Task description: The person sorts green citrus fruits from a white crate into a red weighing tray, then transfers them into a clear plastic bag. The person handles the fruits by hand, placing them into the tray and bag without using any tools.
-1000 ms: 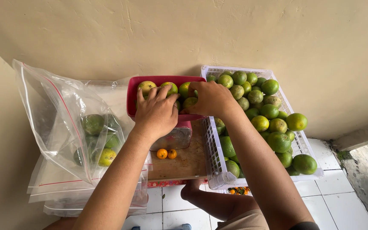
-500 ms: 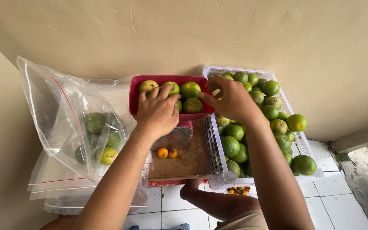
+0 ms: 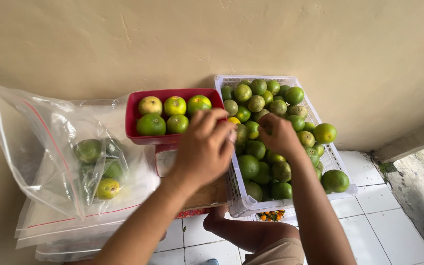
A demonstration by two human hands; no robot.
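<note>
Over the white crate (image 3: 338, 162) of green limes (image 3: 249, 166), the right hand (image 3: 280, 135) curls down among the fruit, grip hidden. The left hand (image 3: 203, 147) hovers loosely curled, seemingly empty, below the red tray (image 3: 132, 115). Picking firm limes singly avoids bruising.

Green and yellow-green citrus fruits (image 3: 266, 137) are seen in a white lattice crate (image 3: 342, 169) at centre right. A red tray (image 3: 133, 110) holds green-yellow fruit. A clear bag (image 3: 40, 147), red-striped, is seen at left against a beige wall (image 3: 212, 39).
</note>
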